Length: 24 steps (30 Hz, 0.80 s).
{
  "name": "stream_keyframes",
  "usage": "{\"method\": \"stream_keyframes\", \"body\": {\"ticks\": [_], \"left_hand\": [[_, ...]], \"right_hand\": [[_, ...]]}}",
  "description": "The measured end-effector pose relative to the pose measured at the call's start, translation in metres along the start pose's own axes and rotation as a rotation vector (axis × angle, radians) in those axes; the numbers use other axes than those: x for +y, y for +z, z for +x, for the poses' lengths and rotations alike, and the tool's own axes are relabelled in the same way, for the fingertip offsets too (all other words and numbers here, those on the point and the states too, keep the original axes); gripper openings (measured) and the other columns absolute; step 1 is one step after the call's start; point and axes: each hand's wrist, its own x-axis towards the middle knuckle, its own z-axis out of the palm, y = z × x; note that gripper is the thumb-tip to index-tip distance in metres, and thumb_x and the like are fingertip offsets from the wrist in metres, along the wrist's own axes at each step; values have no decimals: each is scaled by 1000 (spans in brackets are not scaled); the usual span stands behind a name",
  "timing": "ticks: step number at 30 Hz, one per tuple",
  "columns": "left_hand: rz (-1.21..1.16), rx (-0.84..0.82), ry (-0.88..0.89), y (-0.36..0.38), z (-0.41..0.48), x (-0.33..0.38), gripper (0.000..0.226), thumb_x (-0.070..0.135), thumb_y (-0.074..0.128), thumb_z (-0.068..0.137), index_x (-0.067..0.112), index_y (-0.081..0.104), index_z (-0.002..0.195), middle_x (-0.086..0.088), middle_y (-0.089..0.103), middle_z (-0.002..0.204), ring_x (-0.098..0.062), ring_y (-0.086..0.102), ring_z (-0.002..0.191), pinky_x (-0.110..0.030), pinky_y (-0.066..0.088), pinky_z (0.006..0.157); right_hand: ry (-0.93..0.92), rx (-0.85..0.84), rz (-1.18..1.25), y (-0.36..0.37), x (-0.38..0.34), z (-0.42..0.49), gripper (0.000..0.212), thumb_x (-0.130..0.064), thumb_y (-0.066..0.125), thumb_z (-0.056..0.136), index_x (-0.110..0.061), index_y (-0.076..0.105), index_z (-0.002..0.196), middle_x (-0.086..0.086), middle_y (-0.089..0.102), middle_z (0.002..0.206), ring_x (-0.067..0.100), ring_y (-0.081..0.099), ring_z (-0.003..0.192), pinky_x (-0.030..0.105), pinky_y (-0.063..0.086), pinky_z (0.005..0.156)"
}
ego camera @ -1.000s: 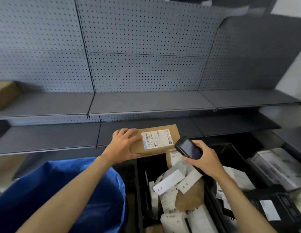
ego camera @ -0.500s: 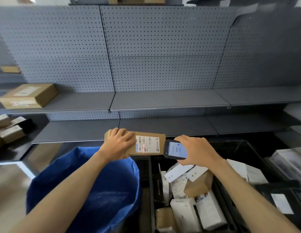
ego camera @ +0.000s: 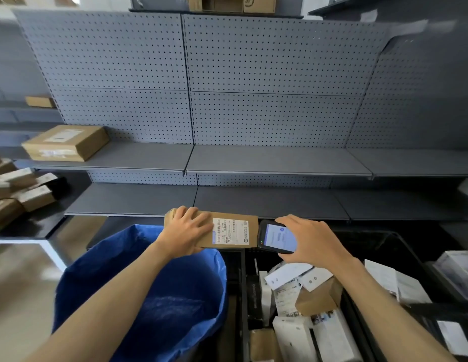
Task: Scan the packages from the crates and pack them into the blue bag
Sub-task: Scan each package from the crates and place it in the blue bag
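The left hand (ego camera: pixel 187 232) grips the left end of a brown box (ego camera: pixel 235 229). Its fingers lie curled over the top of the box. The box is held flat in the air, above the far edge of the blue bag (ego camera: pixel 154 296) and in front of the low grey shelf (ego camera: pixel 253 202). A white label (ego camera: pixel 230 231) with a bar code sits on top of the box, facing up.

The right hand (ego camera: pixel 310 240) holds a black scanner (ego camera: pixel 276 237), with the fingers wrapped over its far side. The screen is lit up and faces up. The front end of the scanner is right by the right end of the box; it may be touching it, but that is hard to tell.

The blue bag stands open below the left arm. Just to the right of the bag is a black crate (ego camera: pixel 244 288). White and brown packages (ego camera: pixel 295 338) lie piled in it, under the right arm.

A bigger brown carton (ego camera: pixel 67 142) sits on the upper shelf (ego camera: pixel 267 158) at the left. More small boxes (ego camera: pixel 31 197) are heaped on a dark tabletop (ego camera: pixel 42 226) at the far left.
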Motion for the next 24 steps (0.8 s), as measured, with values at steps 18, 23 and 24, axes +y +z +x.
{"method": "stream_keyframes", "body": {"ticks": [18, 23, 24], "left_hand": [[-285, -148, -386, 78, -159, -51, 69, 81, 54, 77, 44, 51, 135, 15, 47, 142, -24, 51, 111, -48, 39, 91], [-403, -186, -455, 138, -184, -50, 76, 86, 55, 72, 39, 55, 132, 11, 51, 137, -26, 52, 111, -49, 41, 90], [-435, -189, -477, 152, -186, -48, 78, 87, 55, 72, 38, 55, 133, 10, 51, 138, -26, 52, 112, -49, 41, 90]], "right_hand": [[10, -141, 356, 92, -119, 89, 81, -68, 77, 72, -35, 46, 139, -17, 60, 131, 16, 63, 111, 37, 52, 86], [38, -243, 362, 124, -160, 117, 76, -70, 76, 69, -35, 49, 132, -17, 63, 124, 16, 65, 108, 34, 50, 81], [59, -260, 363, 132, -167, 122, 78, -70, 75, 68, -35, 49, 132, -17, 64, 125, 16, 65, 109, 34, 50, 82]]}}
